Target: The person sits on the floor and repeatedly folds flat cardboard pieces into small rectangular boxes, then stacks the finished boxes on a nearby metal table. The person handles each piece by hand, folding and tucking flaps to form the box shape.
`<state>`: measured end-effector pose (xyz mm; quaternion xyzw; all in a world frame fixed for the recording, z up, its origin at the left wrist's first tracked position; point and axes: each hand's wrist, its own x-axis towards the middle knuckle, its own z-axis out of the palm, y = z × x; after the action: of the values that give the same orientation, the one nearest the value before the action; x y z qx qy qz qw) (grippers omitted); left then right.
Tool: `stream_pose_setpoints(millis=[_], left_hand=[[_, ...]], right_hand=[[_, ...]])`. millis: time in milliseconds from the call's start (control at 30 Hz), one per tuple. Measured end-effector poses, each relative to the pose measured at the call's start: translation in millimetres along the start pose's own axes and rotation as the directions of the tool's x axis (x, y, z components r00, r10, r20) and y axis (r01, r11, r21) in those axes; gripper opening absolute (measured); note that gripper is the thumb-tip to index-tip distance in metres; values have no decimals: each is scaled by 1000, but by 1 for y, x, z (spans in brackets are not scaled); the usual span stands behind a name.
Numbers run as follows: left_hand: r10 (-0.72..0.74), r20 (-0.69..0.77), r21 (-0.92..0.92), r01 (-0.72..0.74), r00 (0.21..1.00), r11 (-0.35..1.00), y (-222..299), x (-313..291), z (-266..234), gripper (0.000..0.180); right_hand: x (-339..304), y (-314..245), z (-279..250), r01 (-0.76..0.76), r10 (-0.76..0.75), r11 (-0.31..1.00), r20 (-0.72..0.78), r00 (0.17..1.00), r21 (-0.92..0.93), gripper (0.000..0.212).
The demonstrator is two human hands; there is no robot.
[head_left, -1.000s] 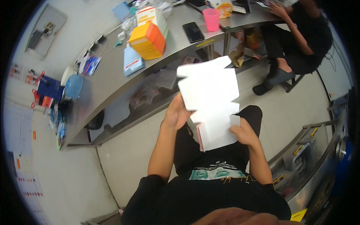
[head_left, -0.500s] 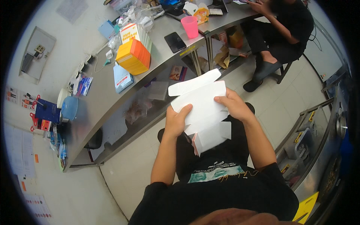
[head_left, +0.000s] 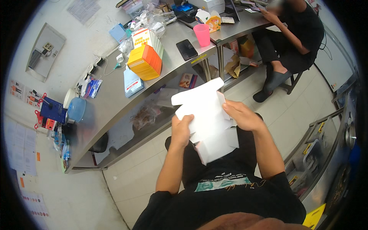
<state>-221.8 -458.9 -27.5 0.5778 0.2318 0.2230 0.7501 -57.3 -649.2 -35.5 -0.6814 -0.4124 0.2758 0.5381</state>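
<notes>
A white, unfolded carton blank with tabs and flaps lies tilted over my lap, its plain inner face upward. My left hand grips its left edge, thumb on the white face and fingers underneath. At the opposite edge my right hand holds a narrow side flap, which stands bent up from the sheet. The fingers of that hand are close together, partly hidden behind the flap. A long rounded flap sticks out at the far end, and a creased section with side tabs hangs at the near end.
A steel counter curves along the left, holding a stack of orange-yellow cartons, a light blue box, a phone and a pink cup. Another person sits at far right. Shelving with bins stands on the right.
The right side flap has gone from lying nearly flat to bent up. My right thumb has left the white face for that flap. The whole view has shifted slightly.
</notes>
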Motion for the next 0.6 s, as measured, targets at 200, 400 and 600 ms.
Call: stream_pose_setpoints(millis=[200,400,600], left_hand=[[-58,133,-38,63,989,997,-1,6,-15,39],[-73,117,171,53,990,984,-17,5,-10,42],[-118,42,283,101,992,954,-24,-1,3,43]], right_hand=[[-10,-17,-18,-86,-1,921,222,975,379,21],[-8,-2,28,-154,158,935,14,987,319,22],[-6,7,39,-150,157,987,-199,967,51,41]])
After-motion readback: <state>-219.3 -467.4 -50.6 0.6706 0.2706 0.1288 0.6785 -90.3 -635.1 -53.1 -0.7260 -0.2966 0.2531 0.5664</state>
